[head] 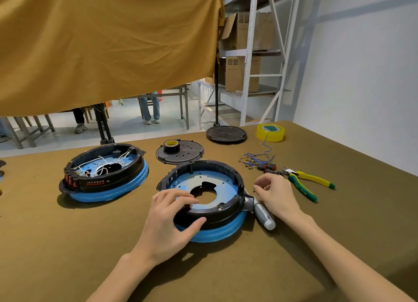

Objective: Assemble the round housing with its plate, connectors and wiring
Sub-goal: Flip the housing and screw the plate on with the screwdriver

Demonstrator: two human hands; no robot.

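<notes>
Left hand: left hand (pixel 168 220) grips the near rim of the round black plastic housing on a blue ring (pixel 204 199), fingers curled over the rim, thumb pressed on the outer wall.
Right hand: right hand (pixel 274 194) hovers just right of the housing with fingertips pinched together; what they hold is too small to tell.
Housing: near the table's middle, pale blue metal plate (pixel 203 184) inside.
Open room: bare brown table (pixel 67 245) in front and left; grey-handled screwdriver (pixel 263 214) touches the housing's right tab.
Right side: blue wires with connectors (pixel 257 159), green-and-yellow pliers (pixel 307 180).
Left: second wired black housing (pixel 105 172).
Writing: red label on it, unreadable.
</notes>
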